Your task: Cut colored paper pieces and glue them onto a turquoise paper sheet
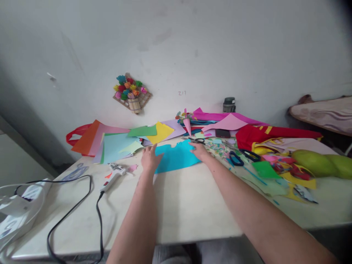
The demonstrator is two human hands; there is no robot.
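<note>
A bright blue paper sheet (177,157) with a ragged cut top edge lies flat in the middle of the pale table (181,205). My left hand (150,158) rests on its left edge, fingers stretched out flat. My right hand (200,151) lies on its right top corner, fingers flat too. Neither hand grips anything. Small black-handled scissors (198,140) lie just beyond my right hand.
A white glue gun (112,178) with a black cord (71,212) lies left. Coloured paper sheets (115,145) pile at the back; blue-handled scissors (236,158), paper scraps (277,172) and green fruit (324,164) crowd the right. A paper flower piece (132,93) hangs on the wall.
</note>
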